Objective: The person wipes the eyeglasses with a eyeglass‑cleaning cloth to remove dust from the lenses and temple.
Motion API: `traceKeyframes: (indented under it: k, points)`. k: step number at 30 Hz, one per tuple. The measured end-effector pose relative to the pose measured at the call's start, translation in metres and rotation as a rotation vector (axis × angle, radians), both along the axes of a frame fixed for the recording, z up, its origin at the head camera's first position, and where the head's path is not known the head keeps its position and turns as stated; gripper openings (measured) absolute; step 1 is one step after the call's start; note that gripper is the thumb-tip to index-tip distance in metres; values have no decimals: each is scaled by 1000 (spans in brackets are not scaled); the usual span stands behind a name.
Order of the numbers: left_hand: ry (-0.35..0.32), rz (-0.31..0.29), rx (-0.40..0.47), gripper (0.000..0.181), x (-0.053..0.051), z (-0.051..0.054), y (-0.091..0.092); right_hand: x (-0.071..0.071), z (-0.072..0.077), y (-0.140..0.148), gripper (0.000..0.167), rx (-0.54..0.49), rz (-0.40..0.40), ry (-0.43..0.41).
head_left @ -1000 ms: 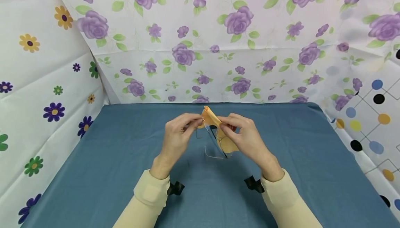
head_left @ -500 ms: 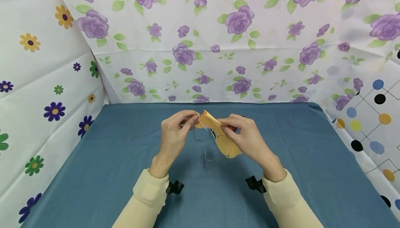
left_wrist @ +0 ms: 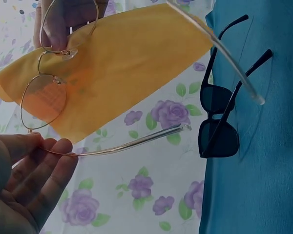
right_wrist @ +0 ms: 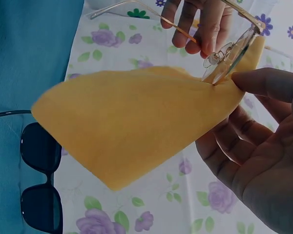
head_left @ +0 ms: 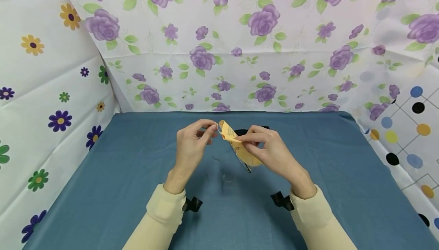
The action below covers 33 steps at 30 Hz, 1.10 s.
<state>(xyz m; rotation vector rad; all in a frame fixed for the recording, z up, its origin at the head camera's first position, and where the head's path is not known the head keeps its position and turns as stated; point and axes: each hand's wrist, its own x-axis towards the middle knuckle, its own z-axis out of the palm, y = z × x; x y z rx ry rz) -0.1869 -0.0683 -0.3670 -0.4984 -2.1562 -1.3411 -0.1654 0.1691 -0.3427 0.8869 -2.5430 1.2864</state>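
Note:
My left hand (head_left: pixel 192 143) pinches a pair of thin gold-rimmed eyeglasses (left_wrist: pixel 132 145) at the hinge, between thumb and forefinger. Both temples stand unfolded in the left wrist view. A yellow cleaning cloth (right_wrist: pixel 132 122) hangs from my right hand (head_left: pixel 274 151), whose thumb and fingers pinch it against the far lens side. Small print shows on the cloth's folded top in the head view. Behind the nearer clear lens (left_wrist: pixel 44 102), part of the cloth shows through. My right hand's fingertips are partly hidden by the cloth in the right wrist view.
Black sunglasses (left_wrist: pixel 219 139) rest on the blue tablecloth (head_left: pixel 130 189) beyond the hands, temples unfolded. In the head view the cloth and right hand cover most of them. Flowered sheets (head_left: pixel 233 32) hang upright behind the table's back edge and along its sides.
The eyeglasses and cloth have tilted, and the cloth's printed face has turned into view. My left hand has shifted slightly left and up; the right still pinches the cloth.

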Motion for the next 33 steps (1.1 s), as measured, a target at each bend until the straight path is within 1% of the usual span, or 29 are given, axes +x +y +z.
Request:
traceKeyframes:
  k: [3, 10, 15, 18, 22, 28, 33]
  points:
    - [-19, 5, -5, 11, 0, 0, 1, 0, 0, 0, 23, -10, 17, 7]
    - [-44, -9, -5, 10, 0, 0, 3, -1, -2, -2, 23, -1, 56, 63]
    - [-57, 0, -49, 9, 2, 1, 4, 0, -2, -4, 25, -1, 70, 88]
    - [-60, -7, -79, 10, 3, 2, 5, 0, -3, -5, 27, 6, 59, 93]
    - [-42, -32, -117, 12, 5, 2, 7, 0, -4, -7, 28, 8, 28, 93]
    - [21, -75, -167, 12, 7, 1, 8, -1, -6, -9, 28, -29, 15, 90]
    - [78, -89, -170, 11, 7, 0, 7, -4, -9, -8, 29, -39, -5, 92]
